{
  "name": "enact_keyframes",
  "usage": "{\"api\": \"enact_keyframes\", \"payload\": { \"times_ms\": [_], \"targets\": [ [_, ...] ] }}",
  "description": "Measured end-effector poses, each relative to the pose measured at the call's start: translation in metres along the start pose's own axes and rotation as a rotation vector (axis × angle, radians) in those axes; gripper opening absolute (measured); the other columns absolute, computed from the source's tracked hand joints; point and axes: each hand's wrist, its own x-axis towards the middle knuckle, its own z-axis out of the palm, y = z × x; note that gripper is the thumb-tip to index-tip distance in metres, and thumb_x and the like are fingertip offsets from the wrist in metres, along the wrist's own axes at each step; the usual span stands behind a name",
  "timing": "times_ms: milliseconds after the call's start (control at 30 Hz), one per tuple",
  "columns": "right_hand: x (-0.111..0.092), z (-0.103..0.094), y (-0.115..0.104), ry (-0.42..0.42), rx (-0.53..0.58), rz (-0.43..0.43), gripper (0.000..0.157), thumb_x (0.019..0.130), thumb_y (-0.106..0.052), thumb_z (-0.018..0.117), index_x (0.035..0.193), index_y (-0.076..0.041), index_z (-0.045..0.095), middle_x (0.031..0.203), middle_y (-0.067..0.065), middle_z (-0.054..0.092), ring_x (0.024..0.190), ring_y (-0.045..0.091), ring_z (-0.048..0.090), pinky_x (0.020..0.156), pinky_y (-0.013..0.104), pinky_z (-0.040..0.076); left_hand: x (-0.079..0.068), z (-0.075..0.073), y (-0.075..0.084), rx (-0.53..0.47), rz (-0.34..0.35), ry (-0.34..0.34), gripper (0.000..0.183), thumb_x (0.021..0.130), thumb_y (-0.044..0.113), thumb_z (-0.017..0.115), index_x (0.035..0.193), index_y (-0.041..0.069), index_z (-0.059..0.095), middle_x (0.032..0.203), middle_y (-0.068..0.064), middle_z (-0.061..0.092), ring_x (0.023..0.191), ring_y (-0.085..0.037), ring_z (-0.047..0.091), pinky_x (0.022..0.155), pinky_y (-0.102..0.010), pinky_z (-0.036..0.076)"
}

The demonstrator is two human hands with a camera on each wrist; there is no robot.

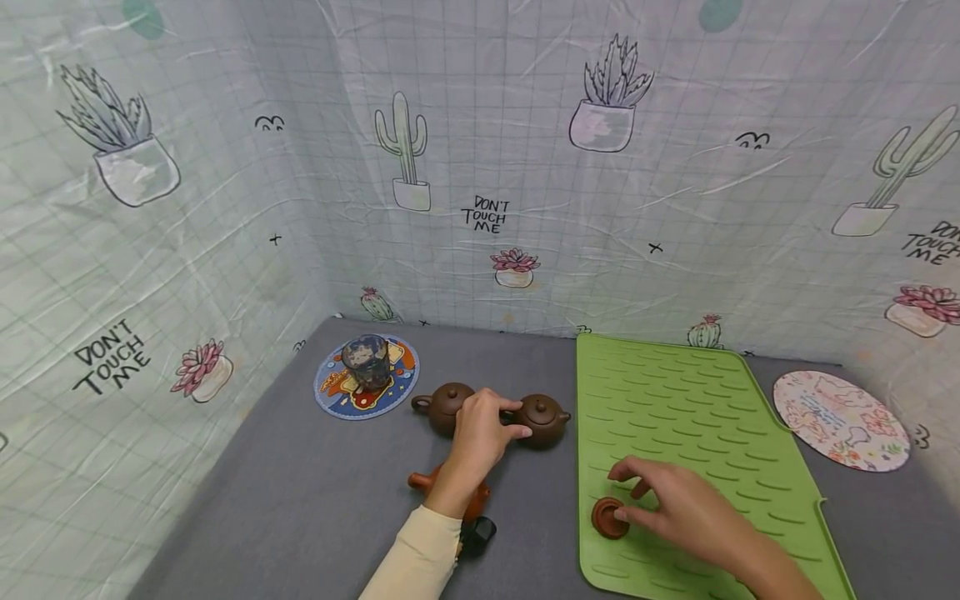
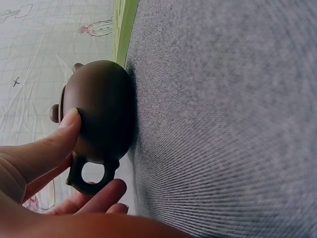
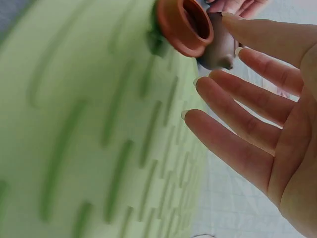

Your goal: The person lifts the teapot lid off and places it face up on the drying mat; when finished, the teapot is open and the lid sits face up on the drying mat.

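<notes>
My left hand (image 1: 480,432) grips a dark brown teapot (image 1: 547,427) at its handle side. In the left wrist view the thumb presses the teapot (image 2: 101,109) near its lid, and the other fingers lie by the looped handle. A second brown teapot (image 1: 444,408) stands just left of that hand. Beneath the left forearm, a reddish-orange teapot (image 1: 424,481) is partly hidden. My right hand (image 1: 678,510) hovers over the green mat with its fingers spread loosely. Close to its thumb lies a small reddish-brown lid (image 1: 608,517), hollow side up; the right wrist view shows the lid (image 3: 181,29) apart from the fingers.
The green ridged mat (image 1: 660,400) covers the right part of the grey tabletop (image 1: 300,492). At back left, a dark glass (image 1: 366,360) stands on a blue round coaster (image 1: 330,402). A pink patterned coaster (image 1: 840,421) lies right of the mat. Printed cloth walls (image 1: 435,275) enclose the table.
</notes>
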Motion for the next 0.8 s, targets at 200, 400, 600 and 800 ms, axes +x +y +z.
{"api": "enact_keyframes", "payload": {
  "times_ms": [200, 400, 600, 800],
  "targets": [
    [0.009, -0.013, -0.003, 0.031, -0.059, -0.03, 0.034, 0.088, -0.036, 0.08, 0.119, -0.026, 0.069, 0.114, -0.007, 0.075, 0.09, 0.005, 0.072, 0.067, 0.023, 0.054, 0.0, -0.001, 0.0, -0.001, 0.005, -0.007, 0.035, 0.073, 0.022, 0.091, 0.106, 0.015, 0.083, 0.099, -0.006, 0.07, 0.093, -0.027, 0.067, 0.084, -0.044, 0.057],
    [0.023, -0.017, -0.008, 0.082, -0.107, -0.103, 0.034, 0.087, -0.024, 0.081, 0.12, -0.023, 0.07, 0.114, -0.006, 0.076, 0.092, 0.01, 0.073, 0.068, 0.023, 0.055, 0.0, -0.001, 0.0, 0.004, 0.016, -0.004, 0.035, 0.073, 0.022, 0.091, 0.107, 0.015, 0.083, 0.099, -0.006, 0.07, 0.093, -0.027, 0.067, 0.083, -0.044, 0.057],
    [0.039, -0.014, -0.012, 0.179, -0.166, -0.156, 0.033, 0.085, -0.022, 0.083, 0.115, -0.027, 0.072, 0.11, -0.009, 0.076, 0.092, 0.012, 0.073, 0.065, 0.021, 0.053, 0.0, 0.0, -0.001, 0.006, 0.018, 0.001, 0.035, 0.073, 0.022, 0.091, 0.106, 0.015, 0.083, 0.1, -0.006, 0.07, 0.094, -0.028, 0.068, 0.082, -0.044, 0.057],
    [0.055, -0.01, -0.014, 0.227, -0.119, -0.195, 0.036, 0.083, -0.019, 0.085, 0.115, -0.029, 0.071, 0.114, -0.01, 0.073, 0.095, 0.015, 0.074, 0.069, 0.024, 0.057, 0.0, 0.0, -0.001, 0.015, 0.02, 0.007, 0.035, 0.073, 0.022, 0.091, 0.106, 0.016, 0.083, 0.1, -0.006, 0.07, 0.094, -0.028, 0.067, 0.083, -0.044, 0.057]
  ]
}}
